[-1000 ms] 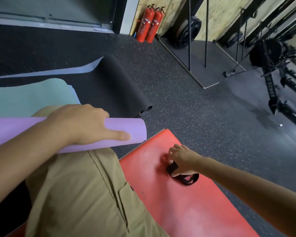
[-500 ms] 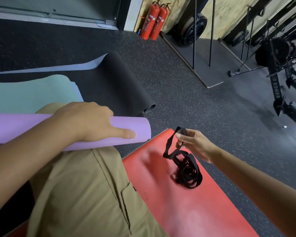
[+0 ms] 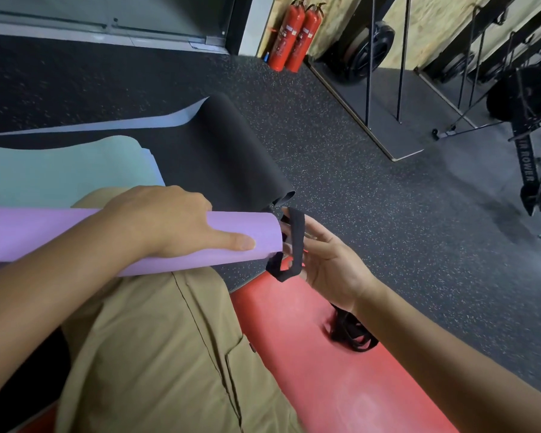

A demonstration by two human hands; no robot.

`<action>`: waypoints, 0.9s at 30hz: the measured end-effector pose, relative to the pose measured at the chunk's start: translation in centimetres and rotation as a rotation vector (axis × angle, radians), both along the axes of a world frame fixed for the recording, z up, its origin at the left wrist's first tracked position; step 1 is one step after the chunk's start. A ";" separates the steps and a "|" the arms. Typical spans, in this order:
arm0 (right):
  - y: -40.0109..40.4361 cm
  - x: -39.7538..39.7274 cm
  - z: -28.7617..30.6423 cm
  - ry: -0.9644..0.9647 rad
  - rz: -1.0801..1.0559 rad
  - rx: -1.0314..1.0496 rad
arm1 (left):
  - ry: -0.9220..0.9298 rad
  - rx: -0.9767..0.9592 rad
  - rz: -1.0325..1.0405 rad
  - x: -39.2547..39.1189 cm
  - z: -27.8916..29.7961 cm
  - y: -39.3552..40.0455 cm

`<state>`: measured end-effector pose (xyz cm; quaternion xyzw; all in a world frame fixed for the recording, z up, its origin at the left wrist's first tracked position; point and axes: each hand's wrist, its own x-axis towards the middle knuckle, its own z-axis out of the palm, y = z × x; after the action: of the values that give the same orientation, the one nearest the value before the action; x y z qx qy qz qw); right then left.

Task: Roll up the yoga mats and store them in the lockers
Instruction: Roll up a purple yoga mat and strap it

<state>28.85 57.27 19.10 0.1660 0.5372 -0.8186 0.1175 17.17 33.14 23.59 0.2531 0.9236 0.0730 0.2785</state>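
Head view, looking down over the person's lap. The rolled purple yoga mat lies across the thigh of the khaki trousers, its open end pointing right. The left hand rests on top of the roll, fingers curled over its far side and thumb stretched flat along the near face; this grip holds the roll in place. The right hand is raised just beside the roll's open end, palm turned toward it, fingers spread and only lightly bent, with a loop of the black strap hung around them; whether any finger pinches the strap cannot be told. The rest of the strap trails down behind the wrist to a loose bundle lying on the red mat, which is spread flat on the floor at near right. To the left, beyond the roll, a pale green mat lies flat, overlapping a black mat whose right end is partly curled; a light blue sheet edge shows along the black mat's far side. The speckled dark floor extends to the far wall, where two red fire extinguishers stand upright side by side. Exercise machines occupy the far right.
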 end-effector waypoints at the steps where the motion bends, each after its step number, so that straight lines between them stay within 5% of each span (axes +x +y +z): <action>1: -0.5 -0.1 -0.1 0.005 0.006 0.010 | 0.001 0.000 0.003 0.0 0.0 0.0; 15: -1.5 -1.4 -1.8 0.062 0.130 -0.015 | -0.001 -0.007 -0.008 0.0 0.3 0.1; 27: -3.4 -4.3 1.0 0.094 0.402 0.218 | -0.046 0.040 -0.038 -0.4 0.1 -0.4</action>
<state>24.60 53.85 20.14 0.0293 0.6495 -0.7227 0.2344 16.79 32.78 23.66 0.2743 0.9103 0.0922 0.2961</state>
